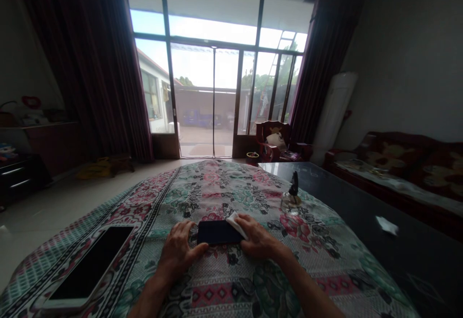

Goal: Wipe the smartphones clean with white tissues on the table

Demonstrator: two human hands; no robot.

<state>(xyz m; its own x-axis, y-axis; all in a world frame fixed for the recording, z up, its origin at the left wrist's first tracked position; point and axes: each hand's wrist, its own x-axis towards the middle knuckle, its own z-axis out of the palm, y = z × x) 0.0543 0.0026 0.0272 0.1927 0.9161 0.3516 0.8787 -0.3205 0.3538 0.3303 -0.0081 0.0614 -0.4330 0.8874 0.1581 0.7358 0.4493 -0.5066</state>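
A dark smartphone (217, 233) lies flat on the patterned cloth right in front of me, its long side running left to right. My left hand (179, 248) grips its left end, thumb at the near corner and fingers at the far side. In my right hand (256, 236) is a white wipe (234, 221), pressed on the phone's right end. Part of the wipe is hidden under the fingers. Off to the left lies a larger white-framed device with a black screen (92, 262), like a big phone or tablet.
A glass bottle with a black spray top (291, 202) stands right of the hands on the floral tablecloth (217, 289). On the dark table surface (361, 212) farther right is a crumpled white piece (387, 225). A wooden chair (273, 139) and a sofa (405, 164) stand beyond.
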